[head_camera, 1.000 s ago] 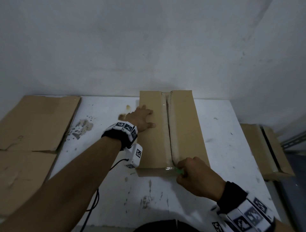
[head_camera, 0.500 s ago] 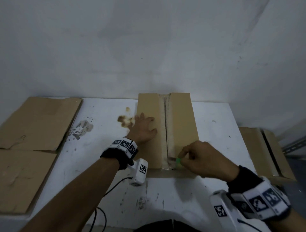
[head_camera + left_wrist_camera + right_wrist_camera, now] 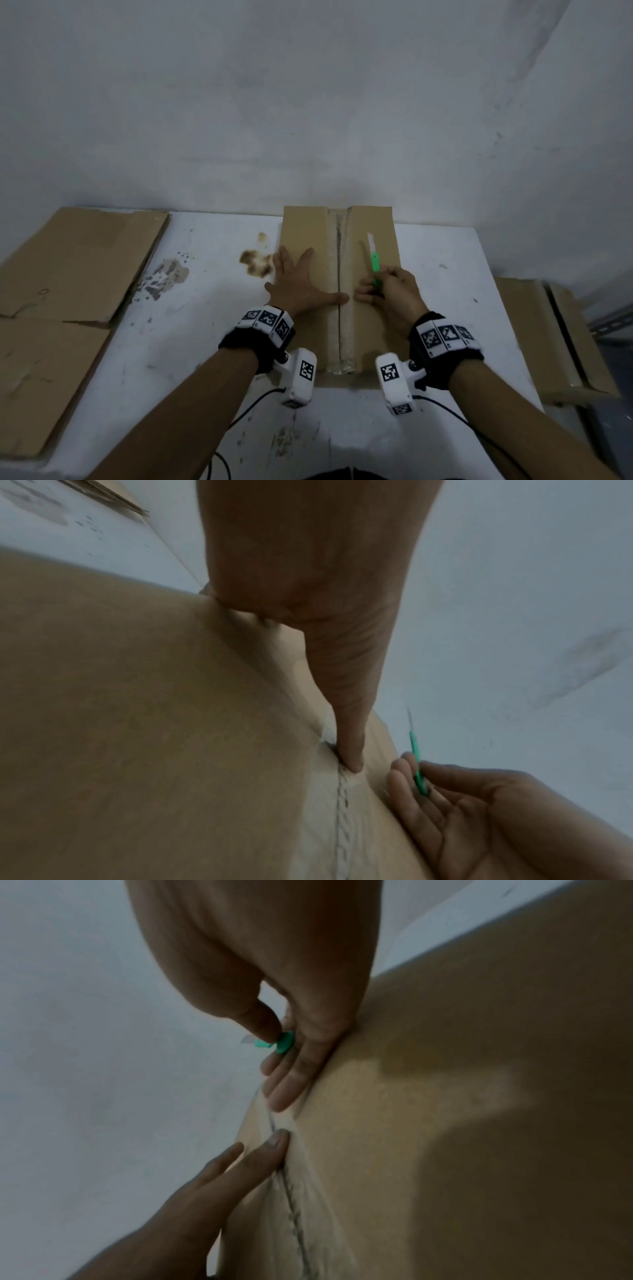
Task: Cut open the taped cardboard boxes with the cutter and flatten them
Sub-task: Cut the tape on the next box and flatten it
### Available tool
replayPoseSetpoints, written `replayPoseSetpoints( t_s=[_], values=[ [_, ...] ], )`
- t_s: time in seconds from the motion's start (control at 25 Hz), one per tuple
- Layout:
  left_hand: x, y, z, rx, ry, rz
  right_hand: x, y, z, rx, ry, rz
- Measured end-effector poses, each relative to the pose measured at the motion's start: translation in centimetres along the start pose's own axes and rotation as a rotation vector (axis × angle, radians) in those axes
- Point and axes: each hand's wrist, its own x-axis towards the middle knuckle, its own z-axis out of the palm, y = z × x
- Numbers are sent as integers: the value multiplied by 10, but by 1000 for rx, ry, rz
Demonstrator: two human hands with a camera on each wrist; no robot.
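Nearest, both forearms reach in from six o'clock over the white worktop (image 3: 178, 359), each wrist wearing a black band with a white tagged camera block. Ahead of them the box (image 3: 373, 329) lies lengthwise at the middle of the worktop, running toward twelve o'clock, its taped centre seam (image 3: 339, 308) showing a dark slit along its length. The left hand (image 3: 298, 284) lies flat and wide on the left flap, fingers spread, thumb stretched toward three o'clock with its tip at the seam. The right hand (image 3: 394, 294) rests on the right flap just beside the seam; its thumb pins the green cutter (image 3: 375, 263) against straight fingers, whose tips touch the cardboard. The cutter points to twelve o'clock, pale blade out, above the right flap. Flattened cardboard (image 3: 68, 274) lies on the worktop from eight to ten o'clock. Another box (image 3: 534, 329) sits lower, past the worktop's edge at three o'clock. A brown stain (image 3: 255, 263) marks the worktop left of the box. A pale wall (image 3: 308, 102) stands at twelve o'clock.
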Motion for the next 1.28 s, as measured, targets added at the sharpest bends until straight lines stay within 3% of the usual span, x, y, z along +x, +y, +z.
replayPoseSetpoints(
  t_s=[0.2,0.4,0.72,0.92,1.28],
  values=[
    [7,5,-5,-40,21,-29,11,3,0,170,-111,80],
    [9,16,1,62,88,-25,11,3,-2,142,-155,101],
    [23,9,3,28,128,-84,6,9,2,75,-188,101],
    [23,21,-5,-12,137,-103,9,16,3,-85,-193,28],
    [23,20,-27,-117,104,-24,8,15,1,-105,-187,39]
  ],
)
